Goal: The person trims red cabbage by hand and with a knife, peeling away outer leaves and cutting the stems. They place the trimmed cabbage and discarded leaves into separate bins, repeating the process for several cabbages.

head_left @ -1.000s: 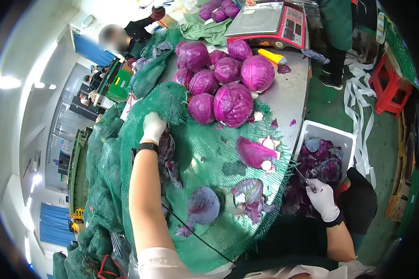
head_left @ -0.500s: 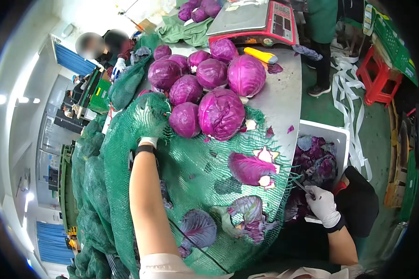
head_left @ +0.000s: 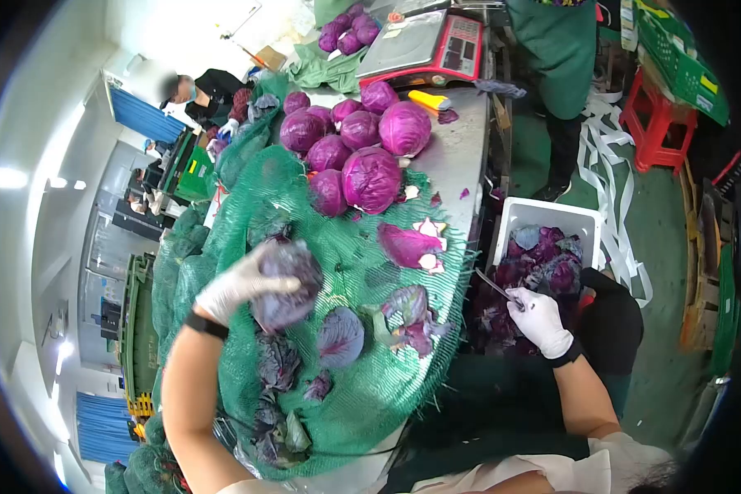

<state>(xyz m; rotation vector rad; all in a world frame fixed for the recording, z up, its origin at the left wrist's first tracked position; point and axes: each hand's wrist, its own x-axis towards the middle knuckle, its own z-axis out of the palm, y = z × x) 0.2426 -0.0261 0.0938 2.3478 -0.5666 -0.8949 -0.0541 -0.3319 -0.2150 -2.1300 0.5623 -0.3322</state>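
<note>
My gloved left hand [head_left: 247, 284] grips a dull purple cabbage [head_left: 290, 284], slightly blurred, above the green mesh netting [head_left: 346, 255] on the table. In my gloved right hand [head_left: 542, 319], off the table's right edge, is a knife [head_left: 492, 284] with its thin blade pointing up and left. Several shiny peeled purple cabbages [head_left: 373, 179] sit together farther up the table. Loose outer leaves [head_left: 340, 337] and cut stem pieces [head_left: 430, 262] lie on the netting. Darker cabbages [head_left: 277, 361] rest within the net, below my left hand.
A white bin [head_left: 591, 216] of purple leaves stands right of the table. A red scale [head_left: 461, 49] and a yellow-handled tool [head_left: 430, 100] are at the far end. Filled mesh bags [head_left: 169, 272] line the left. A person in a green apron [head_left: 552, 58] stands beyond.
My left hand has come out from under the netting and now holds a cabbage, nearer to me. The view has shifted a little. My right hand still has the knife.
</note>
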